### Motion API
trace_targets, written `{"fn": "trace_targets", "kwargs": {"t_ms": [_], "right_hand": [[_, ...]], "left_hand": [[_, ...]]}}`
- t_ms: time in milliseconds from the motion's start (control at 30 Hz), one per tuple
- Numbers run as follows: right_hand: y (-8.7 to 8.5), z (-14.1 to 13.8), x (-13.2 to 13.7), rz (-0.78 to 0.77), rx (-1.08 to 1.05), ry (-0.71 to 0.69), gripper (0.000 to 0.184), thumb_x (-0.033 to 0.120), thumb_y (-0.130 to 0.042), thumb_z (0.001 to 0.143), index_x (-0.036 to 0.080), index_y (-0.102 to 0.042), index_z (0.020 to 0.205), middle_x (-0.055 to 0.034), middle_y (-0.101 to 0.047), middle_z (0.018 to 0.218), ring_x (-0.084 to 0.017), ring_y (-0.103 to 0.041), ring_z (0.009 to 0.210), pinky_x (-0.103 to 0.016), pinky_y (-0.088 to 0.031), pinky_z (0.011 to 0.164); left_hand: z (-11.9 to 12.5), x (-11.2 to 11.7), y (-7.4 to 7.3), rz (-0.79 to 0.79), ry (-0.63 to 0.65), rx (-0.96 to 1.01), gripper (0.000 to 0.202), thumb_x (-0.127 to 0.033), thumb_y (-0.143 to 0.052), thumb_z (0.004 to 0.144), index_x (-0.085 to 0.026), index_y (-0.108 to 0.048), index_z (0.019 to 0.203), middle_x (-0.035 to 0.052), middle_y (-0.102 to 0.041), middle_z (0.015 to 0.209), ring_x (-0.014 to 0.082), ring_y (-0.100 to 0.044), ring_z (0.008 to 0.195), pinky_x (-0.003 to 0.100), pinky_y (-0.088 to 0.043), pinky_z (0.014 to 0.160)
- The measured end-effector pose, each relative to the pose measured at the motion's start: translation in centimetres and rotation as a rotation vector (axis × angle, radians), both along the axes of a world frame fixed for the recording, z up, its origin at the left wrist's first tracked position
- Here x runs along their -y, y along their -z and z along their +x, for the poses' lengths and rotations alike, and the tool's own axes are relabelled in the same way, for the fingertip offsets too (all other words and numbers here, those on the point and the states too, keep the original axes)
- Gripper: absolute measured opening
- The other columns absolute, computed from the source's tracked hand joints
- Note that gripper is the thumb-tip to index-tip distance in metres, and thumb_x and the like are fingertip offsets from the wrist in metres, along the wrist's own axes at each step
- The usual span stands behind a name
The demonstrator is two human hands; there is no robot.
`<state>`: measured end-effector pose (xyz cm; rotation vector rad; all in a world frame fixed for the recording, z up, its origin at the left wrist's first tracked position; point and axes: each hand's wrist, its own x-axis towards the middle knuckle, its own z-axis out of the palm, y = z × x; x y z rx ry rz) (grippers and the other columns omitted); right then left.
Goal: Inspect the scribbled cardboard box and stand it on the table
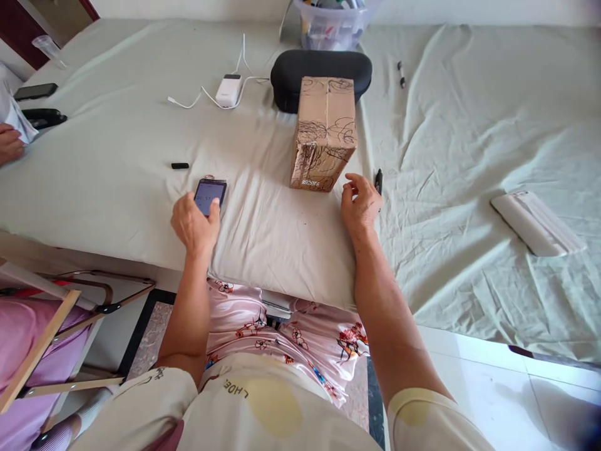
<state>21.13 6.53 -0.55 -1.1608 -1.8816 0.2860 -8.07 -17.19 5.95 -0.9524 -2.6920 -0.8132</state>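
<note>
A small phone (214, 189) with a timer on its lit screen lies on the cloth-covered table. My left hand (192, 224) is around its near end, thumb over the screen and the other fingers curled at its left side. To the right, my right hand (360, 203) rests on the cloth, fingers loosely bent and apart, with nothing in it. Just beyond its right side lies a black marker (379, 180), partly hidden by the hand. A cardboard box (327, 134) covered in black scribbles stands upright ahead of my right hand. A black marker cap (179, 166) lies left of the phone.
Behind the box are a black case (286, 75) and a clear plastic tub (334, 28). A white power bank (228, 91) trails a cable. A pen (400, 74) and a white packet (538, 224) lie rightward. Another person's hand (9, 144) is at far left, near a wooden-framed chair (40, 351).
</note>
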Motion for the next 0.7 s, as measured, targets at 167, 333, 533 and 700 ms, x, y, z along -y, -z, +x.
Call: {"fn": "trace_targets", "kwargs": {"t_ms": [167, 333, 533, 700], "right_hand": [[-0.2, -0.3, 0.0, -0.029, -0.018, -0.013, 0.040, 0.027, -0.050, 0.094, 0.017, -0.077, 0.121, -0.0131, -0.078, 0.104, -0.022, -0.069, 0.079, -0.040, -0.060, 0.085], [-0.7, 0.0, 0.2, -0.062, -0.019, 0.012, 0.040, 0.027, -0.049, 0.093, 0.017, -0.076, 0.120, -0.0139, -0.078, 0.106, -0.022, -0.070, 0.079, -0.040, -0.059, 0.084], [-1.6, 0.1, 0.7, -0.189, 0.010, 0.050, 0.040, 0.028, -0.050, 0.092, 0.018, -0.076, 0.121, -0.0112, -0.078, 0.097, -0.027, -0.074, 0.089, -0.046, -0.059, 0.092], [-2.4, 0.4, 1.0, -0.360, 0.085, 0.054, 0.032, 0.027, -0.053, 0.091, 0.020, -0.076, 0.111, -0.0080, -0.075, 0.089, -0.027, -0.071, 0.084, -0.047, -0.057, 0.095]], "left_hand": [[-0.8, 2.7, 0.2, -0.287, -0.088, 0.044, 0.075, -0.056, -0.071, 0.090, 0.001, -0.063, 0.137, 0.0327, -0.062, 0.149, 0.0463, -0.052, 0.149, 0.063, -0.042, 0.126], [-0.1, 1.9, 0.6, -0.332, -0.071, 0.026, 0.077, -0.052, -0.076, 0.086, 0.002, -0.062, 0.139, 0.0318, -0.061, 0.149, 0.0471, -0.050, 0.150, 0.066, -0.041, 0.126], [1.1, 2.5, 1.9, -0.194, 0.029, 0.058, 0.078, -0.040, -0.080, 0.078, 0.002, -0.057, 0.140, 0.0344, -0.059, 0.151, 0.0471, -0.051, 0.150, 0.061, -0.038, 0.130], [3.9, 3.7, 2.8, -0.021, 0.050, 0.092, 0.078, -0.033, -0.083, 0.070, -0.007, -0.053, 0.136, 0.0297, -0.063, 0.144, 0.0459, -0.059, 0.143, 0.061, -0.042, 0.128]]}}
